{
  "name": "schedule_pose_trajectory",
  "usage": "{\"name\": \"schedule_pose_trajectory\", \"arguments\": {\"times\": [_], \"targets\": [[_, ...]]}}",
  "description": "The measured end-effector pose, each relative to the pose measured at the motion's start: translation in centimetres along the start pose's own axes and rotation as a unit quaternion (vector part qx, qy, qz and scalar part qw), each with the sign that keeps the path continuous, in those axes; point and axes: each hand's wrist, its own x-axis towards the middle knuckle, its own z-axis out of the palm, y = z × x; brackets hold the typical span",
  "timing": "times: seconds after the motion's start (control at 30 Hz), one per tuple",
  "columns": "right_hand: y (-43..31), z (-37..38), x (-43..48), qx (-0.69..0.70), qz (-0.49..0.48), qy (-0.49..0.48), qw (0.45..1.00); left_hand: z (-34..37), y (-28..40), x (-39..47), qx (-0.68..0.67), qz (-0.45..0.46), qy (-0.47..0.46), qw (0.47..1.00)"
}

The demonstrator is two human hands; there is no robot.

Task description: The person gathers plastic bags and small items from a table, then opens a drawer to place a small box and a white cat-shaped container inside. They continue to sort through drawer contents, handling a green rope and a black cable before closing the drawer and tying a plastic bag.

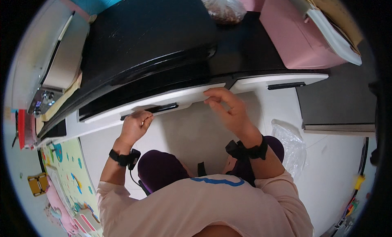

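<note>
My left hand (136,125) is at the long black drawer handle (167,107), its fingers curled around it. Both ends of the handle show past the hand. The handle is fixed to a white drawer front (183,96) below a glossy black cabinet top (147,31). My right hand (231,110) hovers by the right end of that front, fingers bent and apart from the thumb, with nothing in it. Whether its fingertips touch the front's edge, I cannot tell. Each wrist wears a black strap with a small device.
A second white drawer front (281,80) with a black handle lies to the right. On the cabinet stand a pink box (303,38) and a clear plastic bag (225,9) with brown contents. A whitish appliance (58,53) stands left. Clear plastic wrapping (289,148) lies on the floor.
</note>
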Motion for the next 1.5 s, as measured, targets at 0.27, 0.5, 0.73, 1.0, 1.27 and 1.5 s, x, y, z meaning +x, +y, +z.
{"name": "schedule_pose_trajectory", "arguments": {"times": [0.27,0.5,0.73,1.0,1.27,1.5], "targets": [[2.5,-0.6,0.7,0.091,0.05,0.008,0.995,1.5,0.7,2.6,-0.112,-0.209,-0.224,0.945],[4.9,-0.6,-0.1,0.145,0.101,-0.008,0.984,4.2,-6.9,-3.2,-0.631,-0.438,-0.072,0.636],[4.8,-0.4,-0.4,0.117,0.104,-0.022,0.988,6.9,-10.0,-3.9,-0.738,-0.384,0.159,0.531],[2.1,-2.4,-0.3,0.063,0.086,0.042,0.993,6.3,-8.8,-6.7,-0.729,-0.409,0.115,0.536],[2.4,-2.5,0.2,0.026,0.139,-0.002,0.99,6.3,-7.2,-15.4,-0.721,-0.409,0.003,0.559],[3.0,-1.6,-0.3,-0.136,0.222,-0.162,0.952,6.6,-6.6,-18.8,-0.713,-0.471,0.017,0.519]]}}
